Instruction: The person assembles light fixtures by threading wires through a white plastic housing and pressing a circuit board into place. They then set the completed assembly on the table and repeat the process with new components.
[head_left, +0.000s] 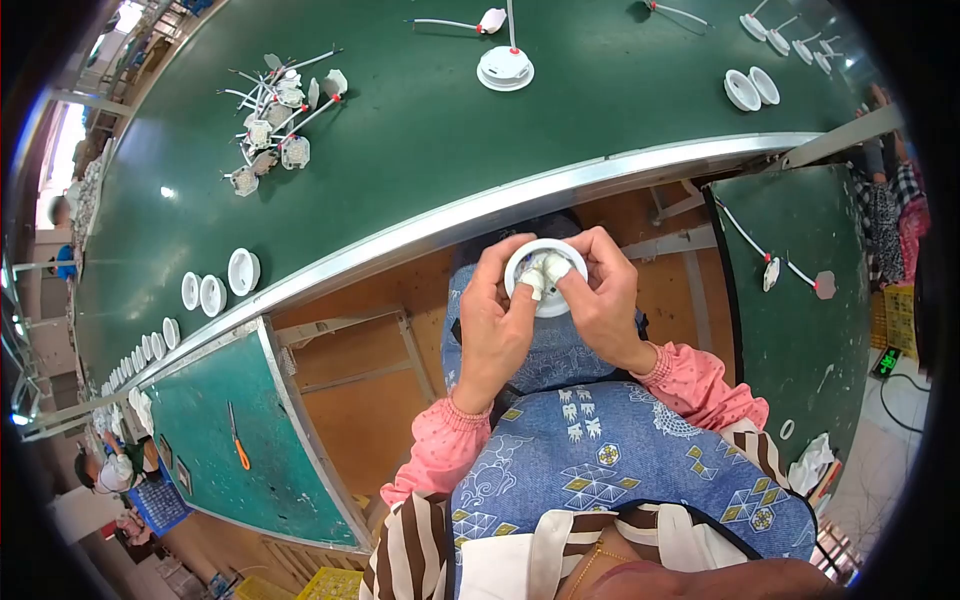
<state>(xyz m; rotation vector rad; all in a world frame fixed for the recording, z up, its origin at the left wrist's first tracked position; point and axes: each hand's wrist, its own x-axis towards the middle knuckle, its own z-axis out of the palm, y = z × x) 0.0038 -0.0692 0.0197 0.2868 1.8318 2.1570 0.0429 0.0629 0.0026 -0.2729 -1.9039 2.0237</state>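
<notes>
Above my lap, both hands hold a round white lamp housing (552, 308) with its open side facing me. My left hand (490, 335) grips the left side of the rim. On the right side, the fingers of my right hand (607, 305) wrap the rim. Both thumbs, in white finger covers, press down inside the housing; what lies under them is mostly hidden. Beyond, on the green table (400, 150), stands a white round fitting (505, 68) with a wire rising from it. A heap of small white boards with wires (275, 125) lies at the left.
White cups (243, 272) line the table's left front edge. Two more cups (741, 90) sit at the far right. A side board (800, 330) holds wired pieces. An orange-handled tool (238, 440) lies on the left lower panel. Other people are at the far edges.
</notes>
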